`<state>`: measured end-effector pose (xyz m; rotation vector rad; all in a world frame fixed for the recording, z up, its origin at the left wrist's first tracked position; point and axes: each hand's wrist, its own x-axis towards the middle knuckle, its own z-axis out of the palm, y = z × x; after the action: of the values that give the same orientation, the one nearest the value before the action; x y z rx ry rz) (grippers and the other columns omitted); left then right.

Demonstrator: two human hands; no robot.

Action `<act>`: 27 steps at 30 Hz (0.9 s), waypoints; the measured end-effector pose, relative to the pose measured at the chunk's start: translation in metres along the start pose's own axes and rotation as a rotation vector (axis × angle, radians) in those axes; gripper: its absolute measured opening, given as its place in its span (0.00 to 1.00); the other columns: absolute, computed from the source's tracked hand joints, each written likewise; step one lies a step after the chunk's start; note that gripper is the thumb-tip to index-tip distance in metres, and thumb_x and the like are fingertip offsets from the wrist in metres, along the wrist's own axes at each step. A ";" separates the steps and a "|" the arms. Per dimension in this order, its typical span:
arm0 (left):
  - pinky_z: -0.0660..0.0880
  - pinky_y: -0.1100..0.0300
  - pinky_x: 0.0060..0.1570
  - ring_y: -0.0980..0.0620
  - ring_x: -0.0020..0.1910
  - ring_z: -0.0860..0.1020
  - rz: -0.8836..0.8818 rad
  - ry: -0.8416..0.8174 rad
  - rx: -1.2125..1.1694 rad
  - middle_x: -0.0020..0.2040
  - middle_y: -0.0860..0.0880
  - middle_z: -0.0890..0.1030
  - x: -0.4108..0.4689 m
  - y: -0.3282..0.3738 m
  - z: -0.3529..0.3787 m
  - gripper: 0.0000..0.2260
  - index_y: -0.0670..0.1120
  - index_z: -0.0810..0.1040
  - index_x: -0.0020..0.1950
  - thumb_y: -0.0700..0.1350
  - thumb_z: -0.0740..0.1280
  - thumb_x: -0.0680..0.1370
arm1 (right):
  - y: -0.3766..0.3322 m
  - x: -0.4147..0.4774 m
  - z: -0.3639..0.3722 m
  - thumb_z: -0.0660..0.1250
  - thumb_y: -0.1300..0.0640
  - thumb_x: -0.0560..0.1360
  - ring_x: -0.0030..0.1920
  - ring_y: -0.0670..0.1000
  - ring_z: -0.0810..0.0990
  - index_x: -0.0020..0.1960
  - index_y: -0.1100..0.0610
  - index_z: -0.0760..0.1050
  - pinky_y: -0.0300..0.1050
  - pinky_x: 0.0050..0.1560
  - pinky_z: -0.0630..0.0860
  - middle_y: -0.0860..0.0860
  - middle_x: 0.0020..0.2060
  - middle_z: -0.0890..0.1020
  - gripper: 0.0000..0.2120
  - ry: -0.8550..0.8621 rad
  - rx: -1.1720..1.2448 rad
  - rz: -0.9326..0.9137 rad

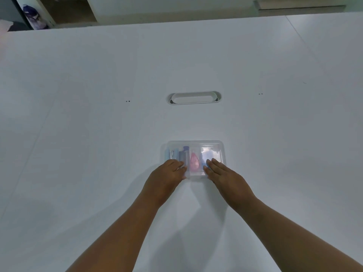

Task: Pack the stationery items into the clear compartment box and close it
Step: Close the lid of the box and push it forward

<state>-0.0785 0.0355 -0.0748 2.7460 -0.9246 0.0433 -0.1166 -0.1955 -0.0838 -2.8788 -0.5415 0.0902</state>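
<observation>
a: where is the box?
b: the clear box (196,146) sits on the white table (78,134), near the person, lid down, items inside: a pink piece (194,162) in the middle compartment, bluish pieces (182,155) to its left.
a: hands?
b: left hand (167,178) lies on the near left corner, fingers bent over the lid. right hand (222,175) lies flat on the near right part, fingers straight and together. neither grips anything.
</observation>
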 end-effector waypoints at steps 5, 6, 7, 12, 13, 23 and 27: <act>0.81 0.53 0.48 0.45 0.54 0.80 0.011 0.055 -0.012 0.54 0.44 0.83 0.030 -0.014 0.007 0.14 0.42 0.81 0.54 0.43 0.75 0.70 | 0.022 0.030 -0.001 0.77 0.67 0.65 0.64 0.56 0.77 0.64 0.59 0.75 0.46 0.60 0.75 0.56 0.64 0.79 0.29 0.031 -0.011 -0.005; 0.80 0.53 0.49 0.45 0.54 0.80 0.014 0.068 -0.010 0.54 0.44 0.83 0.038 -0.018 0.008 0.13 0.42 0.81 0.55 0.43 0.74 0.71 | 0.027 0.037 -0.001 0.77 0.68 0.65 0.65 0.56 0.76 0.65 0.59 0.75 0.47 0.60 0.75 0.57 0.64 0.78 0.29 0.034 -0.010 -0.005; 0.80 0.53 0.50 0.45 0.54 0.80 0.013 0.082 -0.008 0.55 0.44 0.83 0.045 -0.021 0.009 0.13 0.42 0.80 0.55 0.43 0.73 0.72 | 0.032 0.044 -0.001 0.76 0.68 0.66 0.65 0.56 0.76 0.65 0.60 0.74 0.48 0.61 0.75 0.57 0.65 0.77 0.29 0.036 -0.009 -0.003; 0.79 0.51 0.54 0.44 0.58 0.79 -0.010 0.133 0.029 0.58 0.43 0.82 0.082 -0.038 0.023 0.13 0.41 0.79 0.59 0.43 0.70 0.75 | 0.053 0.081 -0.001 0.74 0.70 0.67 0.66 0.60 0.74 0.65 0.64 0.72 0.56 0.63 0.76 0.62 0.65 0.76 0.28 0.063 -0.031 0.019; 0.79 0.51 0.55 0.43 0.59 0.78 -0.015 0.143 0.033 0.58 0.43 0.81 0.088 -0.040 0.024 0.13 0.40 0.78 0.59 0.42 0.69 0.76 | 0.055 0.087 -0.001 0.73 0.69 0.68 0.67 0.61 0.74 0.65 0.64 0.72 0.56 0.63 0.76 0.62 0.65 0.76 0.27 0.072 -0.036 0.019; 0.72 0.49 0.65 0.42 0.67 0.73 0.001 0.162 0.131 0.66 0.40 0.76 0.138 -0.071 0.044 0.18 0.38 0.72 0.67 0.39 0.65 0.77 | 0.075 0.139 0.001 0.68 0.64 0.73 0.71 0.59 0.68 0.68 0.63 0.69 0.57 0.70 0.66 0.60 0.69 0.71 0.24 0.166 -0.134 0.097; 0.67 0.45 0.69 0.39 0.72 0.65 -0.162 0.152 0.112 0.72 0.39 0.68 0.120 -0.055 0.039 0.24 0.39 0.65 0.71 0.46 0.62 0.78 | 0.074 0.125 0.005 0.57 0.55 0.79 0.77 0.58 0.53 0.76 0.60 0.53 0.58 0.75 0.58 0.58 0.77 0.57 0.28 0.119 -0.113 0.164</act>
<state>0.0485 -0.0020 -0.1121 2.8623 -0.6773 0.2788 0.0251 -0.2168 -0.1071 -3.0095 -0.2969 -0.0892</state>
